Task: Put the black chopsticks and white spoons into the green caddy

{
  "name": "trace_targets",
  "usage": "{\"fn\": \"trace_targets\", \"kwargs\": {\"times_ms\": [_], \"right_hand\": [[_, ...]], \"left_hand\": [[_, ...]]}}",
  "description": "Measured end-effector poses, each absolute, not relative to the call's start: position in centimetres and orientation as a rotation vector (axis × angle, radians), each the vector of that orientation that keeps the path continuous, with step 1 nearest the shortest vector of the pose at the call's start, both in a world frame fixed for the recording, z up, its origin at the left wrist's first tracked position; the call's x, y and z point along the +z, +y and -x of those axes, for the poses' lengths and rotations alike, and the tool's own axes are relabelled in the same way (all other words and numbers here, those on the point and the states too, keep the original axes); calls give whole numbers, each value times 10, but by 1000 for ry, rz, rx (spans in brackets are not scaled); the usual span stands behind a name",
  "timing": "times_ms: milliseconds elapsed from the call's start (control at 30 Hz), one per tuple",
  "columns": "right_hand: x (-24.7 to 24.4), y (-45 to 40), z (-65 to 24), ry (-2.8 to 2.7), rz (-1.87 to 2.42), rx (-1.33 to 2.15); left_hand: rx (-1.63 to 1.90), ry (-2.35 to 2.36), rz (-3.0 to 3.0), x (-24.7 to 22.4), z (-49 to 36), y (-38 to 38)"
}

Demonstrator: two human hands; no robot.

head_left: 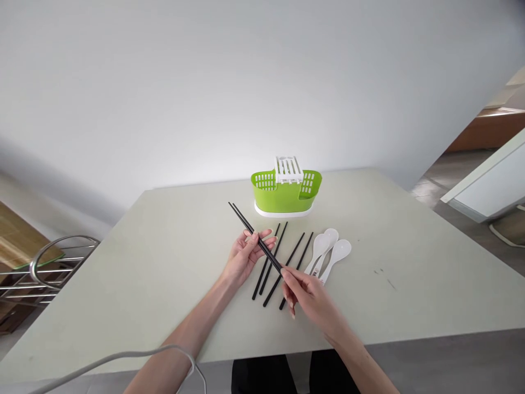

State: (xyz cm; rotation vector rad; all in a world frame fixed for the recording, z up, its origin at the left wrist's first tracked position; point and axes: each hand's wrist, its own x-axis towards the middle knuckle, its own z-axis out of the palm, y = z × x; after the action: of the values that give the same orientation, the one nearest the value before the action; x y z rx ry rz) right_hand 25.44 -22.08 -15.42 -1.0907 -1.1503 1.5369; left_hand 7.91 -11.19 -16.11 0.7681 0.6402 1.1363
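A pair of black chopsticks point(266, 250) is held up at a slant between my two hands. My left hand point(245, 253) grips them near the middle, the thumb across the top. My right hand point(304, 290) pinches their thicker end. Beneath them several more black chopsticks point(273, 282) lie slanted on the table. Three white spoons point(339, 250) rest just right of these, bowls pointing away, their handle ends partly hidden by my right hand. Behind stands a green cutlery holder point(283, 198) on a white base, a white slatted piece point(289, 169) across its middle.
The pale table point(172, 246) backs against a white wall point(246, 82). A grey cable point(131, 354) passes over my left forearm. A metal rack point(53, 268) stands past the table's left edge.
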Motion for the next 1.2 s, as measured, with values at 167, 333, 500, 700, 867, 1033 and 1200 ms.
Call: {"fn": "trace_targets", "kwargs": {"times_ms": [167, 333, 500, 700, 867, 1033, 1200], "right_hand": [[-153, -221, -255, -1059, 1101, 1593], [-151, -221, -254, -1017, 1109, 1612], [-151, -220, -254, -958, 1101, 1614], [-148, -217, -255, -960, 1106, 1607], [-151, -217, -254, -946, 1107, 1591], [-151, -218, -254, -969, 1124, 1528], [-146, -219, -259, -1037, 1140, 1486]], "left_hand": [[1124, 639, -728, -162, -78, -112], [1118, 640, -709, -162, -77, -112], [1100, 637, -721, -163, -78, -114], [1070, 635, -766, -162, -80, -117], [1082, 654, -782, -158, -81, -117], [1090, 679, -791, -162, -80, -115], [1086, 759, -822, -165, -77, -110]]}}
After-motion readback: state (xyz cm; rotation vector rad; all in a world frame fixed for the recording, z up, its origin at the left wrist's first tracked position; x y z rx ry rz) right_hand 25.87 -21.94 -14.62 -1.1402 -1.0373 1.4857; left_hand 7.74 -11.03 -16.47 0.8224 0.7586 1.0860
